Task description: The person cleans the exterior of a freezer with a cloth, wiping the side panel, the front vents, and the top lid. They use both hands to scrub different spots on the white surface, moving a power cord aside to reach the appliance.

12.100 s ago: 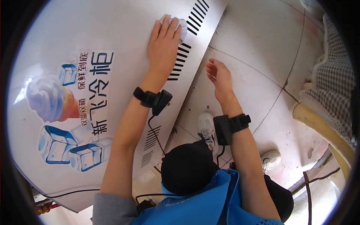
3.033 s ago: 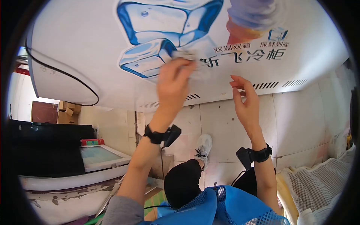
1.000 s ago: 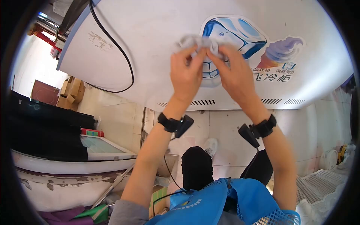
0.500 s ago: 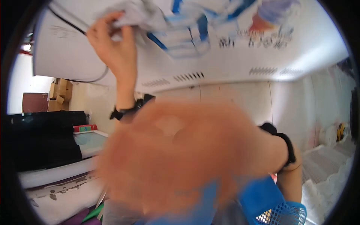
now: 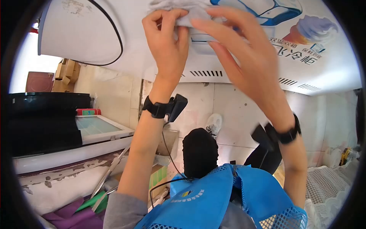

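Note:
A pale grey cloth [image 5: 181, 5] lies bunched against the white freezer [image 5: 228, 68], which carries printed blue pictures, an ice cream picture and Chinese characters. The fingers of my left hand [image 5: 167, 42] are bent and closed on the cloth's lower edge. My right hand [image 5: 248, 53] is at the cloth's right side, thumb and fingers spread apart, fingertips close to the cloth. Whether those fingertips touch it is unclear. Black straps with small black devices are on both wrists.
A black cable [image 5: 119, 34] curves over the freezer's left part. At the left are a black cabinet [image 5: 42, 126], a glass-topped white frame [image 5: 101, 128] and cardboard boxes [image 5: 67, 74]. A checked cloth [image 5: 329, 183] lies at the right.
My right hand has moved from close in front of the camera up to the cloth. My left hand and the cloth are further right in view, and the view has shifted.

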{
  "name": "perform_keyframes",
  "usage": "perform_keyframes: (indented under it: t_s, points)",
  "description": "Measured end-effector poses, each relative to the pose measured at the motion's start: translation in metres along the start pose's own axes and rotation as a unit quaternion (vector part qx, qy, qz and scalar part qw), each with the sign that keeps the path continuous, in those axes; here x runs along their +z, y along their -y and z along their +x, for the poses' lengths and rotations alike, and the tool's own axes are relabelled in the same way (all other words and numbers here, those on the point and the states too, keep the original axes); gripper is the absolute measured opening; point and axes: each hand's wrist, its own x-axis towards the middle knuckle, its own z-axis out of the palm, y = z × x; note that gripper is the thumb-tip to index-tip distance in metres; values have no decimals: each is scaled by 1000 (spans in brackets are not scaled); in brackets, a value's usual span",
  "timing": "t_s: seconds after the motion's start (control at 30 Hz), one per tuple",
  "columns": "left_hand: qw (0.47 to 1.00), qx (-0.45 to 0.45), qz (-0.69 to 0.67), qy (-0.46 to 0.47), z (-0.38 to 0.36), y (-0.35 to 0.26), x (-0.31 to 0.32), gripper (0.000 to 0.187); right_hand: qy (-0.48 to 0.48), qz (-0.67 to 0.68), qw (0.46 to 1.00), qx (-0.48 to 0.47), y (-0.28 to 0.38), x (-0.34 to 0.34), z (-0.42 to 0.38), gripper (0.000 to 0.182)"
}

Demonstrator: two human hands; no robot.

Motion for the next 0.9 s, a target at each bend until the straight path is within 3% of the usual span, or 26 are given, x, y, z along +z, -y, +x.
perform_keyframes:
  t_s: [0.07, 0.17, 0.27, 0.43, 0.5, 0.63, 0.67, 0.73, 0.9]
  points:
    - [1000, -16, 12, 6, -7, 1, 0, 35, 16, -27, 999, 14, -24, 26, 4, 39]
    - [997, -66, 19, 37, -33, 5, 1, 38, -14, -152, 987, -49, -55, 65, -21, 37]
    - [983, -155, 0, 95, -76, 8, 9, 39, 70, -138, 988, -31, -55, 78, -55, 33]
    - [964, -203, -34, 166, -120, 5, 26, 37, 168, -171, 971, -20, -61, 83, -102, 32]
    - [969, -187, -46, 157, -105, 3, 27, 36, 119, -190, 975, -7, -66, 74, -101, 29]
    - [997, -20, -55, 49, -23, -29, 31, 40, -64, -231, 970, -40, -72, 26, -42, 26]
    - [997, -21, -60, 51, -6, -34, 37, 40, -61, -236, 969, -37, -76, 14, -33, 26]
    - [995, 66, -80, 5, 13, -42, 51, 38, -137, -257, 954, -64, -84, -5, -25, 25]
    - [991, 86, -76, 73, -37, -38, 76, 34, -76, -247, 966, -8, -95, -3, -84, 24]
